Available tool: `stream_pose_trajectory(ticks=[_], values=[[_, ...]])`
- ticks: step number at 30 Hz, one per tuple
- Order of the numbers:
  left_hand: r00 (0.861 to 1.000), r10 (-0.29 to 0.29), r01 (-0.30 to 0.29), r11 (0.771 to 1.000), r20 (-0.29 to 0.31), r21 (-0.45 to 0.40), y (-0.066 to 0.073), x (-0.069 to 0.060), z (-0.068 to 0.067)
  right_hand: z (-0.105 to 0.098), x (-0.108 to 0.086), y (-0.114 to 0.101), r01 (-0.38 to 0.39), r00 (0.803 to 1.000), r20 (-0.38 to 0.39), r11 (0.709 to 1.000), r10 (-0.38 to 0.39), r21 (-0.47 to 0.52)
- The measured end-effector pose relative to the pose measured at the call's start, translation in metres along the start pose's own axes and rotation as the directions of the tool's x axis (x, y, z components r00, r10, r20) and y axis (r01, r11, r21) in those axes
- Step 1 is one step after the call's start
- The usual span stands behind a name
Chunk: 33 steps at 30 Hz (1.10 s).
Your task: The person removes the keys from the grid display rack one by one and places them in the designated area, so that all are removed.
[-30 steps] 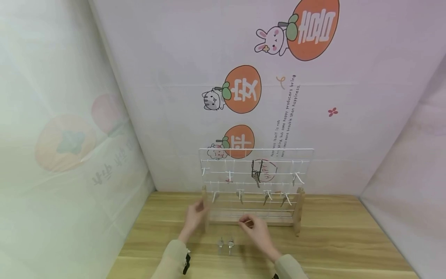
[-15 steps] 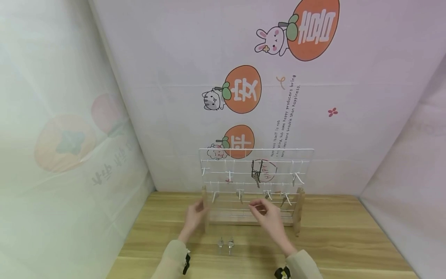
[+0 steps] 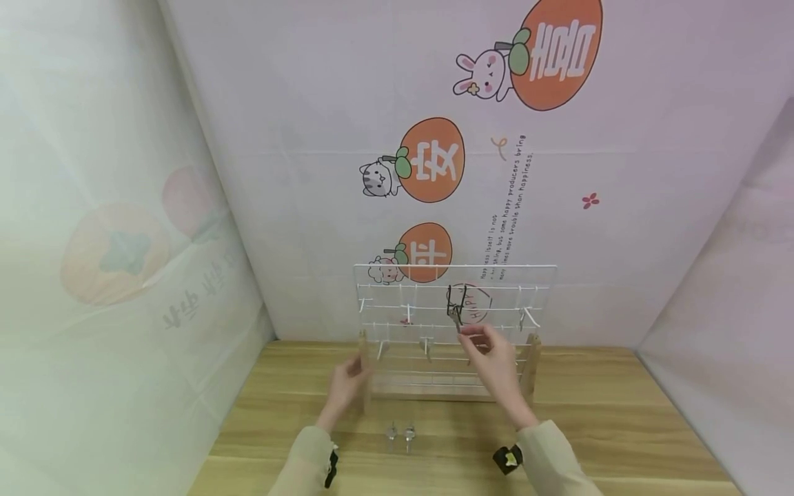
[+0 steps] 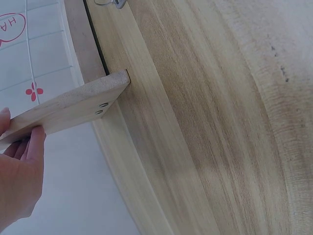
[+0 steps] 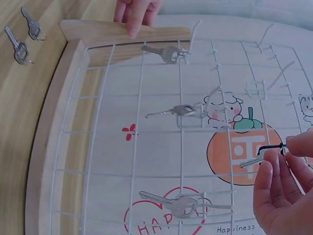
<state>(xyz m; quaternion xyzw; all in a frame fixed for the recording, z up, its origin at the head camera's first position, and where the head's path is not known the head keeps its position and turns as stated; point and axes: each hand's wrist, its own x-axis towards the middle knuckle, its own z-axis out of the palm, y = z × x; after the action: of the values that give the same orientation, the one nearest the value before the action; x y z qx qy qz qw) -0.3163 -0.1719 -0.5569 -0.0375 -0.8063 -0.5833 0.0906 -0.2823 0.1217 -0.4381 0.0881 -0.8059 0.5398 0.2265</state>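
Note:
A white wire rack (image 3: 455,266) stands upright in wooden supports. My left hand (image 3: 347,387) grips its left wooden side post (image 4: 73,105), thumb on one face and fingers on the other. My right hand (image 3: 494,362) is raised at the front of the rack, its fingertips at a silver key (image 3: 455,319) that hangs on a black hook (image 3: 457,296). In the right wrist view, the thumb and fingers of that hand pinch the key (image 5: 251,162) beside the hook's end; they hide part of its head and ring.
Several more keys, such as a silver key (image 5: 182,205), hang from white hooks on the grid. Two loose keys (image 3: 391,432) with rings lie on the wooden table (image 3: 595,427) before the rack. Patterned cloth walls (image 3: 310,207) close in the back and sides.
My right hand has moved up and to the right, from low in front of the rack to the key on the black hook. The left hand has stayed on the post.

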Motion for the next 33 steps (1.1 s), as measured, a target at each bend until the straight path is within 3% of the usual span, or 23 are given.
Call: stream_pose_trajectory(ticks=[16,26,33], values=[[1.000,0.014,-0.014,1.000,-0.001,0.012,-0.001,0.000,-0.001,0.004,0.025,-0.007,0.041,0.998,-0.037,0.997,-0.043,-0.065],[1.000,0.009,-0.009,1.000,0.000,0.002,-0.002,0.001,-0.002,0.009,0.032,-0.009,0.002,0.998,-0.061,0.998,-0.005,-0.060],[1.000,0.028,-0.028,1.000,0.000,0.013,-0.005,0.002,-0.001,0.011,0.033,-0.009,0.035,0.994,-0.097,0.997,-0.041,-0.071]])
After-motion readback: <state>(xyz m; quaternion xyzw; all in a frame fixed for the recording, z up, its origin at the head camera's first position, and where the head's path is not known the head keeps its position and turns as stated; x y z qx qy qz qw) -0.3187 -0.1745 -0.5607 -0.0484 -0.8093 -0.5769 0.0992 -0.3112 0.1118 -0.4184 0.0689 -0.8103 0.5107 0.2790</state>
